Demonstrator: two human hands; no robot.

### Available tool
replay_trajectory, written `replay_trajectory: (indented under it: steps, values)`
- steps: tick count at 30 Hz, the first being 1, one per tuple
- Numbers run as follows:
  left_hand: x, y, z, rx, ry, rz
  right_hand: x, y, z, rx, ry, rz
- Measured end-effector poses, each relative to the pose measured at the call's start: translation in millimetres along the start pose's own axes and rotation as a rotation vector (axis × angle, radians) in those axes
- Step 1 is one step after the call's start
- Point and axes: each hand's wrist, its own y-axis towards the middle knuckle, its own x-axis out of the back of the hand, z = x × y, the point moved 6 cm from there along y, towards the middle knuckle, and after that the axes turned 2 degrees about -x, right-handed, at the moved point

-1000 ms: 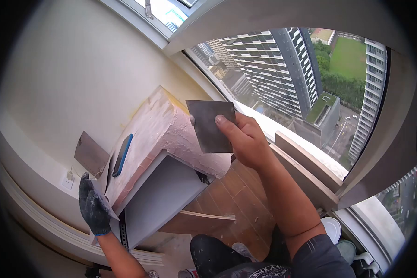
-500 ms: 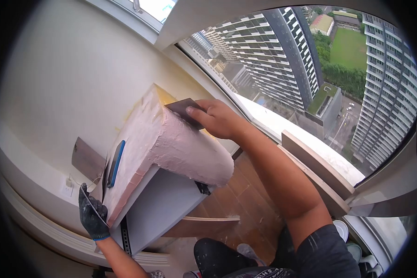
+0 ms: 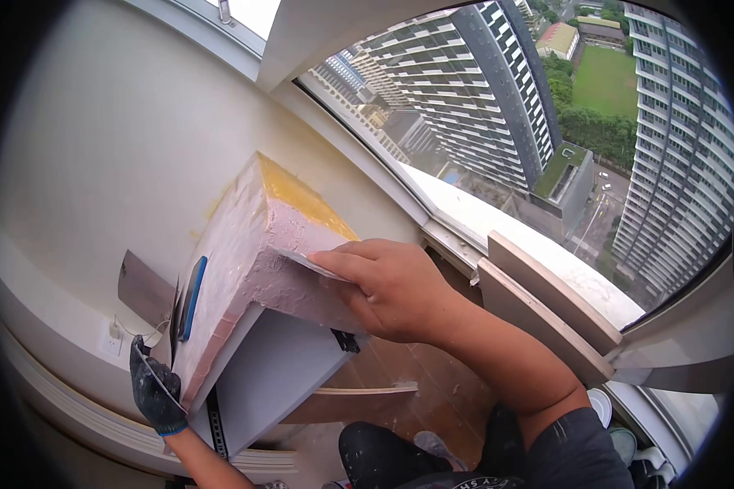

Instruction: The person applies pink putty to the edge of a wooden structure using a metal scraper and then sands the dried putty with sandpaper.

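My bare right hand (image 3: pixel 400 289) is closed on a thin flat putty scraper (image 3: pixel 306 262), whose blade lies against the corner of a box-shaped cabinet (image 3: pixel 228 236) coated in pinkish putty. Along the coated side the putty is rough, and a yellow strip (image 3: pixel 298 196) shows on the face toward the window. In a dark, putty-stained glove, my left hand (image 3: pixel 156 399) grips a thin flat plate seen almost edge-on, beside the cabinet's lower left end. A blue-edged flat tool (image 3: pixel 194 297) rests on the coated top, close to that hand.
A greyish sheet (image 3: pixel 145 289) leans by the wall near a socket (image 3: pixel 112 341). Below the coated top is a grey panel (image 3: pixel 277 371) with black metal runners. Boards (image 3: pixel 538 318) stand along the window at right. A curved wooden piece (image 3: pixel 351 403) sits above the brown floor.
My right hand has come down and toward me with the scraper, from the window-side edge to the near corner, uncovering more of the yellow strip. My left hand keeps its hold.
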Motion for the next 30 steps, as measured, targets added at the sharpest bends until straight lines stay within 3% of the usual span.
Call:
replay_trajectory:
  steps: [3,4,10,16,19,20,27,30]
  values:
    - [1,-3,-1,0.012,-0.014,-0.003,6,19,-35,-0.231,0.032,-0.006]
    - [1,-1,1,0.016,-0.046,0.006,6,29,-49,-0.324,-0.040,0.088]
    - [3,1,3,0.044,-0.120,0.029,-46,59,-101,-0.417,0.100,0.255]
    - [2,2,2,0.040,-0.109,0.037,-41,55,-81,-0.363,0.126,0.320]
    - [-1,2,1,0.026,-0.100,0.041,-27,43,-52,-0.215,0.110,0.257]
    - [-1,1,1,0.020,-0.095,0.040,-32,36,-50,-0.081,0.069,0.156]
    - [-5,-3,-5,0.027,-0.023,-0.009,-20,1,6,0.056,-0.055,0.002]
    - [-3,-1,-2,0.014,-0.043,0.010,-20,-13,30,0.225,-0.131,-0.070]
